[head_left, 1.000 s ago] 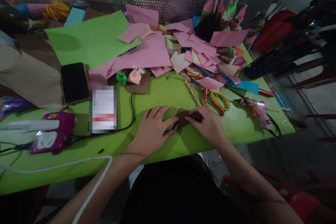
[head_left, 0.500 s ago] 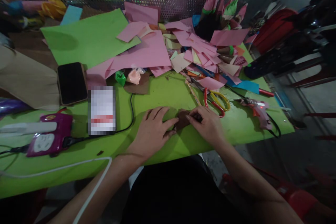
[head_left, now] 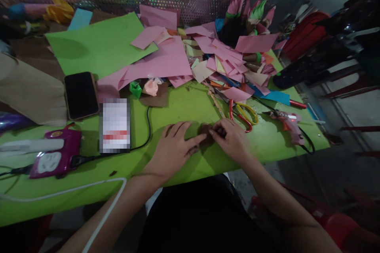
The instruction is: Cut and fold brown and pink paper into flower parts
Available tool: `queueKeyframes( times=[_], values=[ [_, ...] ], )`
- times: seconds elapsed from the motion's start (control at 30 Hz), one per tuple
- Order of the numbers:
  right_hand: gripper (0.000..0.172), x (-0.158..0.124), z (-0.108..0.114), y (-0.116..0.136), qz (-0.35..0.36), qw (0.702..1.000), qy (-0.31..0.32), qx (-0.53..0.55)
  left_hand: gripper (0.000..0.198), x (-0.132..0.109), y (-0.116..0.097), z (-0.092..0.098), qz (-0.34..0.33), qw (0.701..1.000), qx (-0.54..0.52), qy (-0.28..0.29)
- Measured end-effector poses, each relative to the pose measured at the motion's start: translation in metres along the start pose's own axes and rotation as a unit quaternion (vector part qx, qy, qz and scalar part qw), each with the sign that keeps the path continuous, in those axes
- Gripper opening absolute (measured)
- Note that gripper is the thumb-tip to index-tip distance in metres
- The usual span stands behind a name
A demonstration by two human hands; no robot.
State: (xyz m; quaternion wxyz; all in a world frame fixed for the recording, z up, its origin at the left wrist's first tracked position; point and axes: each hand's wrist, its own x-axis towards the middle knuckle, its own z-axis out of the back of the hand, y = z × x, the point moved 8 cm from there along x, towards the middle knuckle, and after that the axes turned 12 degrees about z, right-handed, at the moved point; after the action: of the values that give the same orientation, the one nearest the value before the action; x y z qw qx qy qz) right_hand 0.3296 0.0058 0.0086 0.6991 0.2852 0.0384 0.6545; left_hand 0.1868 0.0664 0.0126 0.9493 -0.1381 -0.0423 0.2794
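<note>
A small dark brown piece of what looks like paper (head_left: 206, 133) lies low over the green tabletop between my two hands. My left hand (head_left: 172, 146) rests on its left side, index finger and thumb against it and the other fingers stretched forward. At the right edge, my right hand (head_left: 233, 138) pinches the piece with thumb and curled fingers. The fingers cover much of it, so its full shape is hidden. Just beyond my right hand lie red- and yellow-handled tools (head_left: 245, 114), next to a thin stick (head_left: 216, 104).
A pink glue gun (head_left: 292, 124) with a lit red light lies at right. Pink paper scraps (head_left: 228, 57) and a green sheet (head_left: 97, 45) cover the back. At left are a black phone (head_left: 81, 95), a blurred-out rectangular thing (head_left: 115, 124) and a purple power strip (head_left: 56, 152) with cables.
My left index finger has slid to the right over the brown piece, covering more of it. My right hand keeps its pinch, and the view has shifted slightly.
</note>
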Motion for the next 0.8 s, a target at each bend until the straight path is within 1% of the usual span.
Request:
queueKeyframes(
  times=[0.13,0.23,0.33,0.43,0.53,0.6,0.7,0.8],
  values=[
    [0.008,-0.001,0.003,0.000,-0.001,1.000,-0.012,0.008,0.032,-0.001,-0.003,-0.001,-0.017,1.000,0.013,0.000],
    [0.006,-0.004,0.006,0.005,0.031,0.999,-0.018,0.007,0.029,-0.001,-0.002,-0.002,-0.012,1.000,0.015,0.006],
    [0.015,-0.008,0.007,0.013,0.081,0.997,-0.012,0.000,0.028,-0.001,-0.003,-0.001,-0.014,1.000,0.018,0.003],
    [0.021,-0.012,0.008,0.016,0.106,0.994,-0.006,-0.017,0.028,-0.001,-0.005,0.002,-0.023,0.999,0.021,-0.011],
    [0.020,-0.014,0.008,0.017,0.120,0.992,-0.006,-0.031,0.028,-0.007,-0.006,0.005,-0.039,0.998,0.027,-0.032],
    [0.020,-0.014,0.008,0.018,0.129,0.991,-0.010,-0.046,0.028,-0.014,-0.007,0.006,-0.047,0.997,0.033,-0.056],
    [0.019,-0.014,0.010,0.021,0.149,0.986,-0.024,-0.077,0.025,-0.027,-0.009,0.009,-0.048,0.993,0.036,-0.101],
    [0.019,-0.015,0.012,0.026,0.172,0.978,-0.044,-0.105,0.023,-0.039,-0.013,0.010,-0.042,0.990,0.036,-0.126]
  ],
)
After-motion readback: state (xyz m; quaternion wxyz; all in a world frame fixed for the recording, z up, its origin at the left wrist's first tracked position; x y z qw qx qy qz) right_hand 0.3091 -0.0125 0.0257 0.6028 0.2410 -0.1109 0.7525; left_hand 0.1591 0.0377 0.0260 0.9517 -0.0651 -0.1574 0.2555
